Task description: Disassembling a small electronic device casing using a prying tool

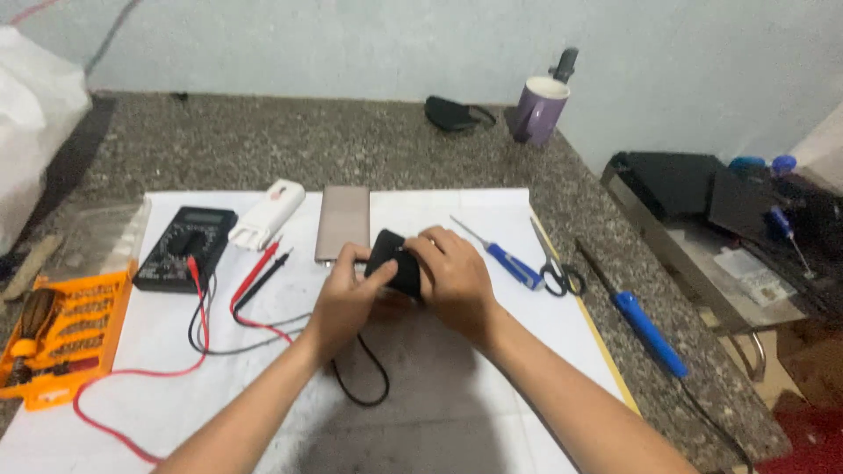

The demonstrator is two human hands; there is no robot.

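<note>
— Where's the black adapter (pixel 395 261)?

— Clamped between your two grips: left hand (pixel 344 303) pinching its near edge, right hand (pixel 457 276) wrapped over the far side. Its cord (pixel 373 386) trails toward you.

— And nearby?

— Power bank (pixel 342 221) just beyond your left grip; blue screwdriver (pixel 514 263) right of your right grip, on the bench (pixel 263 140).

Even, soft indoor light, moderately bright, slightly cool cast. Broad grey shadow falls on the white sheet (pixel 457 386) below the forearms, suggesting light from above and behind the camera. White sheet mildly washed out near top, no hard glare. Overall image soft, fine detail smeared; white bag (pixel 26 114) at left edge overexposed. Slight wide-angle stretch at the edges.
</note>
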